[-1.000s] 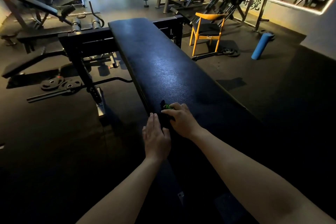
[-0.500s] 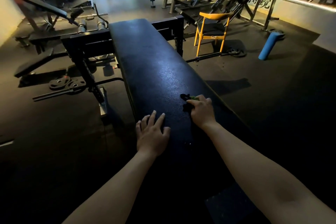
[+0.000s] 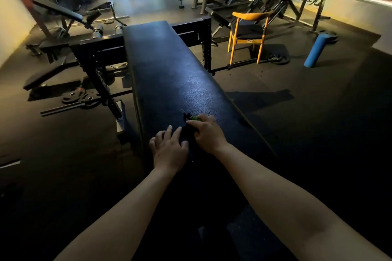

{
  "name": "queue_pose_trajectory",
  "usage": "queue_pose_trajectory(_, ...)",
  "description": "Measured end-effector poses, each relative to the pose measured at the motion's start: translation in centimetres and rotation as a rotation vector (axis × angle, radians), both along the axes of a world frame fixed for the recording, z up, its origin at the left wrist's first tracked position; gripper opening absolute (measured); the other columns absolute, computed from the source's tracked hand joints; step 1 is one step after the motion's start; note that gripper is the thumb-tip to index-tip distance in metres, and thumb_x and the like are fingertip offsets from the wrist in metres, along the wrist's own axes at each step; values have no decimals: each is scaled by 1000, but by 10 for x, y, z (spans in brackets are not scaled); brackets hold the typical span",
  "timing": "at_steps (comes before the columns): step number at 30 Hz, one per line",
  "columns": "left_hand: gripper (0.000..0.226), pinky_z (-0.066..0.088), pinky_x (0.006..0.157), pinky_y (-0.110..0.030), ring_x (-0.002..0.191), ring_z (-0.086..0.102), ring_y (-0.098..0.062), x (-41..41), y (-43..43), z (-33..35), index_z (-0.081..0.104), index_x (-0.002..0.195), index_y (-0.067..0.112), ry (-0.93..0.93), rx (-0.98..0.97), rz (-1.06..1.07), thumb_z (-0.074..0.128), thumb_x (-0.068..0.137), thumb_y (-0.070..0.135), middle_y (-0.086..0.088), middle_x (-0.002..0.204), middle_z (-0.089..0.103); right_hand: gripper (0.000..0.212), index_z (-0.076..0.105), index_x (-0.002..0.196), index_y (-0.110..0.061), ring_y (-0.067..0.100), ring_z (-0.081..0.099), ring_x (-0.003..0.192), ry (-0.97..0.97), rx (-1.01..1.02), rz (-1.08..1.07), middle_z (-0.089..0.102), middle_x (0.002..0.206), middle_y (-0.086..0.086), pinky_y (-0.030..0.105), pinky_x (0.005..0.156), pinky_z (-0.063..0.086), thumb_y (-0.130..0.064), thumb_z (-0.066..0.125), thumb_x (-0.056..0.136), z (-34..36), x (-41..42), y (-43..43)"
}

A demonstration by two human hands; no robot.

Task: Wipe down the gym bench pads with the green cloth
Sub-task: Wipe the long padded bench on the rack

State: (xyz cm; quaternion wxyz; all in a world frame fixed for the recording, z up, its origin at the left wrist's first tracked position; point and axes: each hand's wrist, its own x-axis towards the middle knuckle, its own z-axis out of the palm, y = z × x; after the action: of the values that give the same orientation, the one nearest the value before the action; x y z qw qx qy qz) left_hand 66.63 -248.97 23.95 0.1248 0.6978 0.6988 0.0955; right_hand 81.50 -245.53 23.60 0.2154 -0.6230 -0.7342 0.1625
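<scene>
A long black bench pad (image 3: 169, 74) runs away from me down the middle of the view. My right hand (image 3: 206, 133) grips the green cloth (image 3: 194, 118) against the pad; only a small green bit shows past the fingertips, and the rest looks dark under the hand. My left hand (image 3: 168, 147) rests on the pad just left of it, fingers spread and lightly bent, holding nothing. Both forearms reach in from the bottom of the view.
The bench's black frame (image 3: 95, 53) stands at the left, with weight plates on a bar (image 3: 80, 97) on the floor. A yellow chair (image 3: 248, 34) and a blue foam roller (image 3: 316, 51) stand at the right. More machines fill the back.
My right hand and the cloth slid right and then back left towards the pad's middle, close to my left hand. The left hand's fingers have spread and curled a little.
</scene>
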Motion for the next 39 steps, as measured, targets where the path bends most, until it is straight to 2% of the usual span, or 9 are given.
queue_pose_trajectory(8, 57, 8, 114, -48, 144, 13, -21, 56, -12, 0, 26, 155, 41, 26, -26, -165, 35, 100, 51, 7, 167, 12, 44, 61, 132, -34, 32, 43, 111, -31, -15, -321, 52, 126, 5, 37, 97, 42, -16, 47, 95, 1, 80, 0)
queue_pose_trajectory(18, 56, 7, 116, -46, 142, 16, -20, 56, -12, -7, 31, 153, 41, -2, 16, -178, 36, 98, 54, 8, 166, 17, 48, 53, 141, -25, 36, 41, 118, -2, -65, -641, 44, 138, 13, 40, 97, 40, -13, 43, 95, -3, 116, -6)
queue_pose_trajectory(21, 56, 8, 116, -45, 142, 16, -20, 55, -13, -7, 31, 152, 41, -8, 21, -176, 37, 98, 54, 8, 166, 17, 46, 57, 137, -24, 37, 44, 115, -4, -30, -636, 48, 134, 15, 39, 98, 39, -13, 45, 94, -5, 98, -11)
queue_pose_trajectory(24, 56, 10, 117, -46, 142, 16, -21, 56, -12, -7, 30, 153, 42, 2, 18, -178, 37, 98, 54, 8, 166, 17, 43, 60, 133, -25, 36, 50, 112, -37, 6, -464, 53, 128, 13, 36, 99, 36, -16, 51, 92, -6, 67, -14)
queue_pose_trajectory(27, 56, 11, 117, -46, 142, 15, -21, 55, -11, -7, 29, 153, 42, 6, 10, -187, 38, 98, 52, 8, 166, 15, 41, 64, 129, -26, 36, 54, 108, -5, 15, -251, 59, 122, 13, 40, 96, 43, -19, 54, 90, -4, 38, -14)
queue_pose_trajectory(30, 57, 11, 117, -46, 142, 15, -21, 54, -12, -6, 29, 152, 42, 2, 8, -202, 40, 97, 51, 8, 166, 15, 41, 66, 127, -26, 36, 57, 107, 44, -3, -167, 62, 122, 12, 39, 98, 44, -19, 52, 89, 3, 40, -11)
queue_pose_trajectory(33, 58, 10, 117, -46, 143, 15, -22, 54, -12, -6, 30, 153, 41, 4, 19, -191, 40, 97, 54, 8, 166, 16, 46, 66, 128, -27, 37, 55, 107, 61, 74, -340, 60, 123, 11, 37, 95, 40, -16, 50, 86, 4, 72, -11)
queue_pose_trajectory(35, 58, 10, 116, -45, 143, 15, -22, 55, -12, -6, 31, 153, 40, 4, 26, -192, 39, 97, 54, 7, 166, 17, 47, 58, 136, -28, 36, 47, 115, 6, -1, -536, 53, 133, 10, 38, 99, 35, -17, 50, 90, 2, 98, -16)
queue_pose_trajectory(39, 58, 9, 117, -44, 143, 15, -21, 54, -12, -7, 32, 152, 39, -12, 30, -199, 39, 97, 55, 7, 165, 18, 43, 51, 134, -26, 33, 41, 124, -64, -147, -646, 49, 134, 13, 46, 102, 32, -44, 48, 94, 1, 115, -27)
